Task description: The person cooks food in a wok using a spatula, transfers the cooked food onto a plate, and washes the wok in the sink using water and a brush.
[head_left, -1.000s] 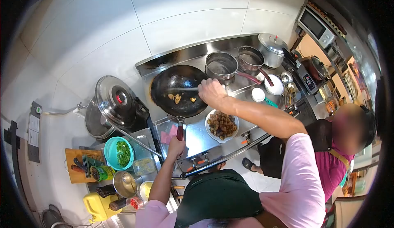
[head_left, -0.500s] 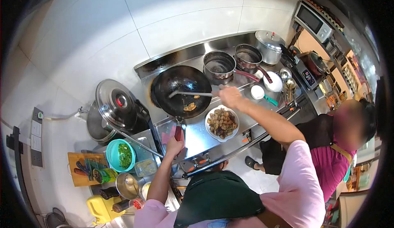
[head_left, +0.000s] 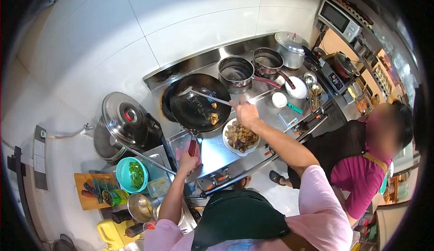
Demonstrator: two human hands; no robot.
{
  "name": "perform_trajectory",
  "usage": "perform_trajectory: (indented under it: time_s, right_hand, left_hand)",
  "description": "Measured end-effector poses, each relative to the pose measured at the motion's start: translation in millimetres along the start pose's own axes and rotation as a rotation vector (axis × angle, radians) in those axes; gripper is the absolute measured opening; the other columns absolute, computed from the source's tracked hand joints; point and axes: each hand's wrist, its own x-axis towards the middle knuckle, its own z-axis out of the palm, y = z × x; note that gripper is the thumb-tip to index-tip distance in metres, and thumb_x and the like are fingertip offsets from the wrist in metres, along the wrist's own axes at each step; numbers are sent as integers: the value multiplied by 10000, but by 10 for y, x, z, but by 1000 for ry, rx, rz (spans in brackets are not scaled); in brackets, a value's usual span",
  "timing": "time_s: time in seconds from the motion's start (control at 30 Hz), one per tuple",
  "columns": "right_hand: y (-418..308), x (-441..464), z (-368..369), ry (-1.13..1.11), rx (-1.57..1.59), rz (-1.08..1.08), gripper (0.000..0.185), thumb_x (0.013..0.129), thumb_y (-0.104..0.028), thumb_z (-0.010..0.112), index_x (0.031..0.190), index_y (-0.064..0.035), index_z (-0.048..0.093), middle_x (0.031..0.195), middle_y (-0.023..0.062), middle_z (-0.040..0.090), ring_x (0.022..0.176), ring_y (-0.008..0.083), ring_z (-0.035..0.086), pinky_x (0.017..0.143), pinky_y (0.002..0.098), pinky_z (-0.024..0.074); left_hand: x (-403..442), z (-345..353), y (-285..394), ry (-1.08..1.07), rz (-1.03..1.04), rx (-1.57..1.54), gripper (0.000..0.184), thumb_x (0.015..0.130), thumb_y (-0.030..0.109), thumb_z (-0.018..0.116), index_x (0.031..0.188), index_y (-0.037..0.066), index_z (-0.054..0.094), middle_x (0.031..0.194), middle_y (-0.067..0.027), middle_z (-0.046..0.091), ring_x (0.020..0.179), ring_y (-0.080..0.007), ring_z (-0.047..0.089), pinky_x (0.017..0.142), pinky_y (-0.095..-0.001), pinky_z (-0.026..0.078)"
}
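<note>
My left hand [head_left: 187, 161] is wrapped round the red-brown handle of a black wok [head_left: 199, 115], by a pink cloth [head_left: 181, 153]. My right hand [head_left: 246, 114] grips the end of a long metal spatula [head_left: 205, 98], whose blade lies inside the wok near its far left wall. A few browned food pieces [head_left: 213, 117] sit on the wok's right side. Just below my right hand stands a white bowl [head_left: 225, 145] heaped with browned chunks of food [head_left: 242, 137].
Two saucepans [head_left: 236, 71] and a lidded pressure cooker [head_left: 290, 49] stand along the back. White bowls [head_left: 296, 88] and ladles [head_left: 316, 89] lie to the right. Left are a large lidded pot [head_left: 124, 117] and a turquoise bowl of chopped greens [head_left: 136, 175]. A co-worker [head_left: 343, 156] stands at right.
The spatula's blade has moved up and slightly left within the wok, and its handle now slants down to the right. My left hand keeps hold of the wok handle. The view has shifted slightly.
</note>
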Motion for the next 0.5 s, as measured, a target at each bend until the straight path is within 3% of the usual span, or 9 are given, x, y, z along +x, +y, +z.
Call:
perform_trajectory:
  time_s: [0.07,0.17,0.27,0.37,0.5]
  right_hand:
    - [-30,-59,47,-30,50,-12,642,812,-105,617,1427,-175,443,1265,249,522,943,346,689,791,428,569]
    - [94,-223,-41,-71,-72,-103,529,820,-112,614,1343,-148,542,1169,218,603,927,331,698,764,421,568]
    - [299,-392,-307,-272,-243,-130,364,838,-140,610,1199,-114,648,1026,175,675,907,311,705,757,414,564]
    - [263,-594,-720,-272,-234,-57,237,854,-138,589,1054,-93,707,938,148,705,914,296,707,767,406,565]
    - [145,-602,-604,-211,-207,45,362,867,-120,562,1222,-69,615,1075,181,673,924,298,707,764,392,570]
  left_hand:
    - [36,-29,-26,-12,7,5,160,750,67,611,890,1,572,554,-68,549,408,-185,547,360,-346,406]
    - [56,-49,-90,-31,-6,2,146,752,72,614,870,-1,568,543,-65,543,410,-187,551,359,-349,404]
    - [8,-25,-44,-8,-7,-11,129,753,74,614,846,1,564,537,-71,546,412,-190,554,359,-349,402]
    - [-16,-10,-20,3,-17,23,142,746,78,601,861,-2,576,553,-89,567,416,-197,563,364,-346,410]
    - [-5,-8,-93,38,10,65,219,732,84,574,929,-8,606,587,-114,600,423,-203,578,375,-343,429]
